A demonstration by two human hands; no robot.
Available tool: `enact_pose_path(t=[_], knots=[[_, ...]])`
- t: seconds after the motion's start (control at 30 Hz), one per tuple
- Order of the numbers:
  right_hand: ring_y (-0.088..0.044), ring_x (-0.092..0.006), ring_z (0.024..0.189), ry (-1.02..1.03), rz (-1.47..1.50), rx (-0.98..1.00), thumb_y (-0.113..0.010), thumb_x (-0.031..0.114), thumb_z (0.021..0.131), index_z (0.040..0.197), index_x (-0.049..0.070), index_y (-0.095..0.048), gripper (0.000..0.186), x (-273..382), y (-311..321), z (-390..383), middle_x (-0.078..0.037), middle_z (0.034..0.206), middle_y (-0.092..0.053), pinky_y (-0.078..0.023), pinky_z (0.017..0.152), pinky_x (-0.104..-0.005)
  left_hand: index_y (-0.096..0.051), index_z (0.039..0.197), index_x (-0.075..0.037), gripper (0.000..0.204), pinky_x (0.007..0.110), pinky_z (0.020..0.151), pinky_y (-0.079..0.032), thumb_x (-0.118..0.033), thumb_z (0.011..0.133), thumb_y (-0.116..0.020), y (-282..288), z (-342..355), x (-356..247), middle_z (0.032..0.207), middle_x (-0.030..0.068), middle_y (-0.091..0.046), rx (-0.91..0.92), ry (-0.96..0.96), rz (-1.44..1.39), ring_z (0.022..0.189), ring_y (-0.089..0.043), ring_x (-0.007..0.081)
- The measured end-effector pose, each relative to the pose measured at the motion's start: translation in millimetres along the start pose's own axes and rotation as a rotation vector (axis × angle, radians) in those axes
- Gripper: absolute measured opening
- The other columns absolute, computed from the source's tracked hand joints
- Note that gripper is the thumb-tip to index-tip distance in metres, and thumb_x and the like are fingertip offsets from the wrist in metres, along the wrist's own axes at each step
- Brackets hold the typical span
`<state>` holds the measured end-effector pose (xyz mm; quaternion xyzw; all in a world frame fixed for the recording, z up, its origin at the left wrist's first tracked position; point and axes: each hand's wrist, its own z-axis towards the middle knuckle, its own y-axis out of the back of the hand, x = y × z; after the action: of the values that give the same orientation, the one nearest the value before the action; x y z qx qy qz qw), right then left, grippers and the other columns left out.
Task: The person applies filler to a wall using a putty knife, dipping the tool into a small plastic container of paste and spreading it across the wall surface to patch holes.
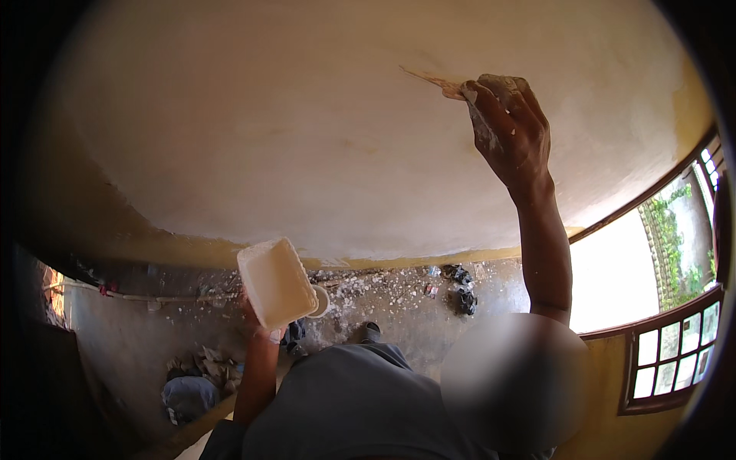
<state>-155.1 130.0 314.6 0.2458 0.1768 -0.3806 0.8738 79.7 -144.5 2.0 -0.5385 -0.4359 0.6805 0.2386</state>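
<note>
So this is a room with a big pale, patchy wall (pixel 307 153), yellowish along its edges, and a grey floor (pixel 399 303) littered with white crumbs. Brown-framed window (pixel 675 349) off to the right, bright outside.

Right hand (pixel 512 126), all smeared with whitish stuff, is up at the wall with its fingers pinched around a thin flat scraper (pixel 445 86). It's nearly edge-on, so I honestly can't tell if the blade is touching.

Left hand (pixel 251 316) is down low holding up a rectangular cream tub (pixel 277 285); the tub covers most of those fingers, but it's gripped from the side and below. It also partly blocks a round white container (pixel 322 302) behind it.

Any print on the little packet (pixel 432 290) is too small to read. Black plastic bags (pixel 462 290) lie near it, a long pole (pixel 176 297) runs left, and a blurred patch hides the lower right.
</note>
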Motion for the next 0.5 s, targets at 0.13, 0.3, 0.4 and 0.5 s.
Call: enact_pose_path(t=[0.13, 0.3, 0.4, 0.5], knots=[[-0.064, -0.0186, 0.082, 0.101, 0.007, 0.001, -0.075, 0.007, 0.077, 0.098, 0.018, -0.067, 0.025, 23, -26, 26, 0.002, 0.09, -0.065, -0.057, 0.063, -0.0329, -0.04, 0.147, -0.007, 0.067, 0.056, 0.1, -0.05, -0.051, 0.096, -0.044, 21, 6, 1, 0.138, 0.0163, -0.054, -0.067, 0.045, -0.096, 0.122, -0.058, 0.0369], [-0.065, -0.0174, 0.082, 0.167, 0.125, 0.005, -0.07, 0.016, 0.084, 0.098, 0.019, -0.067, 0.014, 93, -82, 28, 0.002, 0.09, -0.066, -0.059, 0.062, -0.0341, -0.041, 0.146, -0.006, 0.066, 0.055, 0.098, -0.051, -0.05, 0.096, -0.044, 42, -2, 5, 0.137, 0.0171, -0.055, -0.205, 0.053, -0.164, 0.119, -0.06, 0.0364], [-0.065, -0.0214, 0.088, 0.179, 0.214, 0.107, -0.071, 0.014, 0.082, 0.101, 0.016, -0.07, 0.02, 141, -115, 16, -0.003, 0.1, -0.066, -0.058, 0.068, -0.0351, -0.042, 0.145, -0.006, 0.065, 0.054, 0.097, -0.052, -0.049, 0.096, -0.044, 55, -7, 6, 0.137, 0.0175, -0.055, -0.283, 0.049, -0.126, 0.119, -0.06, 0.036], [-0.065, -0.0224, 0.088, 0.173, 0.279, 0.199, -0.067, 0.013, 0.083, 0.108, 0.016, -0.067, 0.025, 175, -155, -1, -0.004, 0.098, -0.065, -0.06, 0.071, -0.0378, -0.043, 0.144, -0.006, 0.062, 0.053, 0.096, -0.054, -0.049, 0.098, -0.04, 65, -8, 3, 0.136, 0.0162, -0.055, -0.241, 0.037, -0.185, 0.119, -0.06, 0.0346]])
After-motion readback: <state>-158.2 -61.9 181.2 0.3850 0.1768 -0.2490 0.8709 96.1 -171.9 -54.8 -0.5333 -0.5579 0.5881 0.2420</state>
